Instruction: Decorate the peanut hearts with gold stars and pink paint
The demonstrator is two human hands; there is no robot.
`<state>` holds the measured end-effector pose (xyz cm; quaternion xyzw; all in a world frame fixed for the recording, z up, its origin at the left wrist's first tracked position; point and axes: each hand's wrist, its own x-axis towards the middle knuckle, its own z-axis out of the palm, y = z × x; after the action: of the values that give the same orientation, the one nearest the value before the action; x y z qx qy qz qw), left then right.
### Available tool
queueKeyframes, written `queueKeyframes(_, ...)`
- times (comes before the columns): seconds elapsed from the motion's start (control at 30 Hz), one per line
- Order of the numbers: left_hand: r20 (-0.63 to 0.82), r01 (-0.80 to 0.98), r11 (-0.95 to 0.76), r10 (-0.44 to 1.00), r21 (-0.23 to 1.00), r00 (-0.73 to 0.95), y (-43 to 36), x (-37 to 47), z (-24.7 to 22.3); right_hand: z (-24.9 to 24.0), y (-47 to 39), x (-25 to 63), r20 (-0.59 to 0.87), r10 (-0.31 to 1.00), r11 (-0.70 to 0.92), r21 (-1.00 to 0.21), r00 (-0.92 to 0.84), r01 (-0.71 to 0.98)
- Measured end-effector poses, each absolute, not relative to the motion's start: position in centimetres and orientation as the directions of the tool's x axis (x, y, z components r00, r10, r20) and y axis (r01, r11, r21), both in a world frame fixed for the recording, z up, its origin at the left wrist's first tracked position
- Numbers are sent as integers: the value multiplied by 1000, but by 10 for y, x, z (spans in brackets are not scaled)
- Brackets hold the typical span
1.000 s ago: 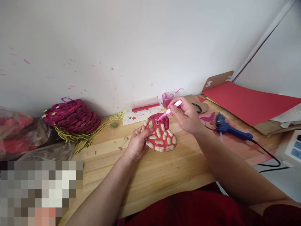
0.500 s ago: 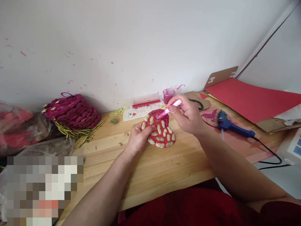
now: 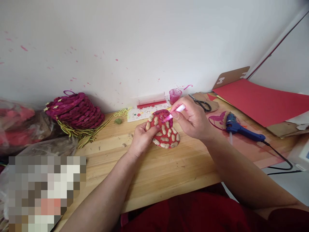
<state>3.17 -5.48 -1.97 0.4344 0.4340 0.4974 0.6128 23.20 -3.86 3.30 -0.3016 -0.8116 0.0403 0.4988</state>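
Note:
My left hand [image 3: 143, 137] grips the left edge of a red cutout [image 3: 159, 132] with rounded lobes, its thumb on the front face. Whole peanuts [image 3: 164, 145] are fixed in several places over the cutout. Those near the upper right are coated in magenta paint; the others keep their tan shells. Pinched in the fingers of my right hand [image 3: 193, 121] is a paintbrush [image 3: 179, 110] with a white, pink-stained handle. Its tip touches the cutout's painted upper part. The cutout is held tilted above the wooden table [image 3: 154, 180].
Behind my hands stand a pink paint cup [image 3: 175, 94], scissors [image 3: 204, 104] and a star-sticker sheet [image 3: 134, 115]. A blue glue gun [image 3: 246, 131] lies right, near red card [image 3: 260, 100]. Leftward are a magenta peanut craft with yellow yarn [image 3: 77, 111] and plastic bags [image 3: 21, 120].
The brush has tipped lower and shifted slightly right across the cutout's upper part, with more magenta showing there. The view has shifted a little; my left hand keeps its hold.

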Motion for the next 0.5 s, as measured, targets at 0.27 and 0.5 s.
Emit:
queueKeyframes(0.27,-84,-115,99,988,988,129,-55,30,-22,34,-40,230,781,506,825,-315,-365,470)
queueKeyframes(0.5,-83,-42,88,990,995,110,-54,29,-21,33,-41,228,773,492,828,-273,-401,489)
